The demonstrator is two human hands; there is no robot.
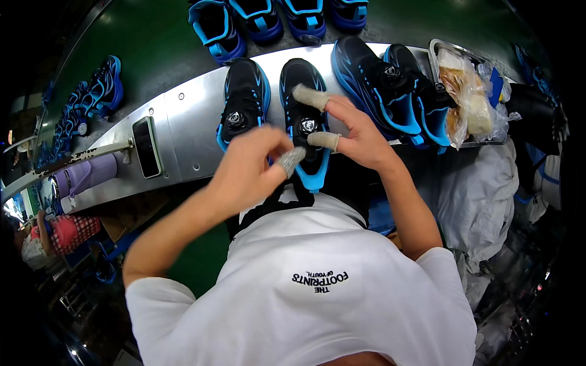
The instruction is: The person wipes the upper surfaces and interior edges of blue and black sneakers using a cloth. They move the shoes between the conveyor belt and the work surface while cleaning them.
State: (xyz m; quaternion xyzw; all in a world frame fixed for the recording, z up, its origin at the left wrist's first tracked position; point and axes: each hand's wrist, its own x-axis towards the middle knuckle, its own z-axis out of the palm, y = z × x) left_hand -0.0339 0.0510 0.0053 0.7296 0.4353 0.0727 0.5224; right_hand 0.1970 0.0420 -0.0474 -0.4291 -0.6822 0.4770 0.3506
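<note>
In front of me a black sneaker with blue trim [300,73] lies toe away on the metal ledge, a round dial [308,125] on its tongue. My right hand [357,131] reaches over it from the right, index finger and thumb spread, both in beige finger covers. The index tip lies over the forefoot, the thumb beside the dial. My left hand [247,165], slightly blurred, has its fingers curled by the shoe's collar. Its thumb wears a grey cover; whatever its fingers hold is hidden. A matching sneaker [246,85] stands just left.
Two more sneakers [372,76] stand to the right, beside a metal tray [434,52] of plastic-wrapped items. More shoes [262,21] line the green surface at the far side. A phone [147,146] lies on the ledge [189,122] at left, near a purple roll-shaped object [91,175].
</note>
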